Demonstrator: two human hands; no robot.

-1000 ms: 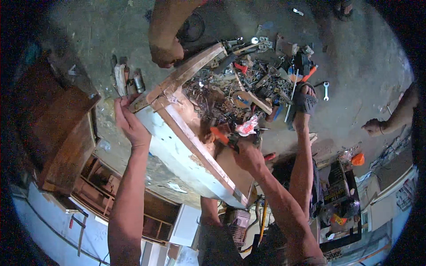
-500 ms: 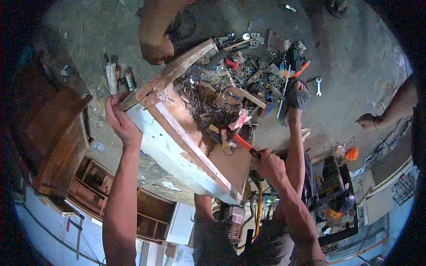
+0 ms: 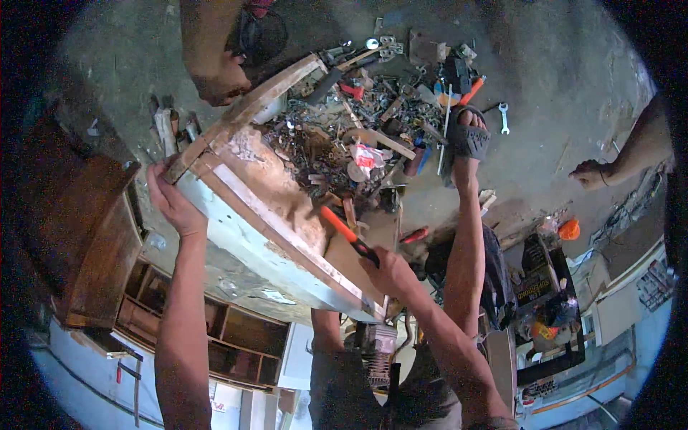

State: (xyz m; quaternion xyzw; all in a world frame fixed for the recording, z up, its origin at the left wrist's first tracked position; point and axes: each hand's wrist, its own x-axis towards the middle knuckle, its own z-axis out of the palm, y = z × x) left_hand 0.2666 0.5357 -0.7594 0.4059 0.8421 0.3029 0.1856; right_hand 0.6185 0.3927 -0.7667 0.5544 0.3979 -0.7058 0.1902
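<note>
Judged the orange-handled tool (image 3: 350,235) stiff, sturdy and probably head-heavy, best taken by the black grip (image 3: 367,254). Showed a straight, bright orange shaft (image 3: 337,221), with a head too dim to make out. Held this tool in the closed right hand (image 3: 390,270), above the interior of the wooden box (image 3: 236,226), toward its right end. Grasped the box's left corner with the left hand (image 3: 175,206). Included loose metal hardware (image 3: 315,154), heaped in and beyond the box.
</note>
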